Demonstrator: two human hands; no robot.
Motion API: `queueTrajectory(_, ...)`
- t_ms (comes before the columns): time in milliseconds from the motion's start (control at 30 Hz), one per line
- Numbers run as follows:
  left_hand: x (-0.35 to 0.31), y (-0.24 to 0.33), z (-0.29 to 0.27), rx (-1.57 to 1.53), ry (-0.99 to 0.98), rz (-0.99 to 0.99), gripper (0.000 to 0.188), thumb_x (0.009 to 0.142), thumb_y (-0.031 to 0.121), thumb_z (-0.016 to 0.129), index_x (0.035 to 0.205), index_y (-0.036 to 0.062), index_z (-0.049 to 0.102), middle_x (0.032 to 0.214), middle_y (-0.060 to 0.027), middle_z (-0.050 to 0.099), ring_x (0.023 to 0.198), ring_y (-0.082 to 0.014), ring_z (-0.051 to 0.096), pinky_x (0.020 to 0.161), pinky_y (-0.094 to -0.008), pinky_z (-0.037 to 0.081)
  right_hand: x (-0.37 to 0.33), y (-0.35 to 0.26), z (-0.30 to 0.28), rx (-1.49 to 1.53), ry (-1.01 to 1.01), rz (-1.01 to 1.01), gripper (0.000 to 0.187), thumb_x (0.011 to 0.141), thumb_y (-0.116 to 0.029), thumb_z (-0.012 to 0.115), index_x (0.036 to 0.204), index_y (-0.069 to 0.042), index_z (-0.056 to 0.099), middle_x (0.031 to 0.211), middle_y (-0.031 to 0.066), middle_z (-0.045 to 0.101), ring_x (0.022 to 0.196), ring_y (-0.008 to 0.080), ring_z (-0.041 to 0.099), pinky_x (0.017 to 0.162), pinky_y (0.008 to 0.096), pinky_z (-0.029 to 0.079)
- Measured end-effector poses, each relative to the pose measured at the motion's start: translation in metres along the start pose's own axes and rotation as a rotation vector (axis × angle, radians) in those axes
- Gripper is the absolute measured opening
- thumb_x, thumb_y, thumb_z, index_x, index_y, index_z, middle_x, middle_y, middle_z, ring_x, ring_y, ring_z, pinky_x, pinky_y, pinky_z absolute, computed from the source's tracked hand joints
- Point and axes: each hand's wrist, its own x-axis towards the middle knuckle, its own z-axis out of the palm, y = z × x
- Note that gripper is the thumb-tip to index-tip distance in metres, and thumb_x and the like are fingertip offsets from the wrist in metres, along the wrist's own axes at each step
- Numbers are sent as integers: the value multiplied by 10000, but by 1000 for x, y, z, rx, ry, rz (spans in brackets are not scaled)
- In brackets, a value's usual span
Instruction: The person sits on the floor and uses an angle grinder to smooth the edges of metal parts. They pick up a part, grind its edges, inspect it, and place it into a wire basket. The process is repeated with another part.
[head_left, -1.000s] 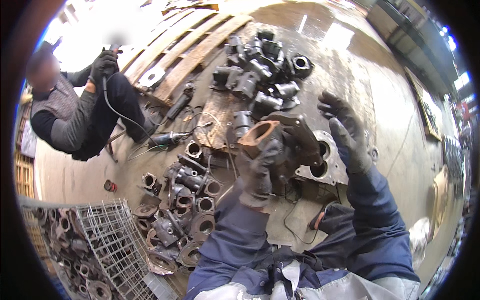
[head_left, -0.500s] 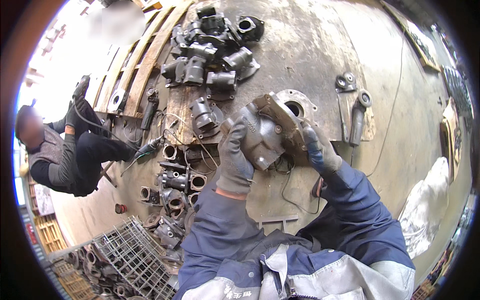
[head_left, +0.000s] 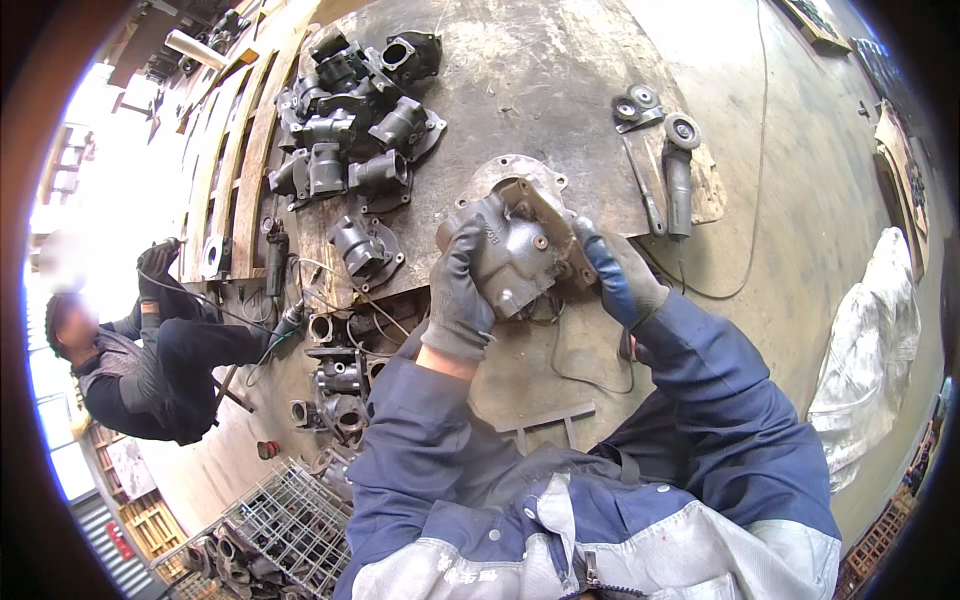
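One dark metal casting [head_left: 515, 250], held up in front of the person's torso, near edge of the work board [head_left: 560, 90]. Flange side faces right, stubby boss points down toward the body. Left hand [head_left: 460, 290], gloved, is wrapped round the casting's left side, firm grip. Right hand [head_left: 622, 275], also gloved, has fingers fairly straight against the flange's right edge; can't tell if it's closed on it.

Pale round flange plate [head_left: 500, 175] lies on the board just behind the casting, partly hidden; can't tell if they touch. Board, left: heap of black castings [head_left: 340, 130], plus a single black casting [head_left: 362, 250] near the edge. Board, right: angle grinder [head_left: 680, 180] with cable, slim tool [head_left: 645, 190] beside it.

Further out: wooden pallet [head_left: 232, 160] left of the board, more castings [head_left: 340, 375] on the floor, wire mesh panel [head_left: 300, 530] lower left, seated co-worker [head_left: 150, 370] far left, whitish sheet [head_left: 865, 350] far right.
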Motion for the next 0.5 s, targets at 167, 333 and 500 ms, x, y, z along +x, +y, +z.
queueTrajectory(167,-14,-9,6,161,64,76,341,1021,196,734,1288,-16,723,1210,-85,752,1103,-197,731,986,-357,608,8,12,-16,-112,-100,-32,482,1147,-427,583,1438,-49,655,1289,100,676,1098,169,622,990,326,522)
queueTrajectory(333,-15,-9,15,357,-47,48,337,977,119,755,1290,5,704,1182,-57,752,1028,-143,726,815,-303,619,19,39,-12,62,6,90,409,1099,-387,671,1363,-77,706,1056,-11,693,946,68,613,833,260,498)
queueTrajectory(500,7,-42,18,798,221,37,431,1101,331,670,1357,-17,682,1329,-165,709,1116,-261,713,954,-365,567,33,42,-15,168,104,132,292,1071,-261,736,1261,-41,716,1040,-14,697,863,46,616,718,254,519)
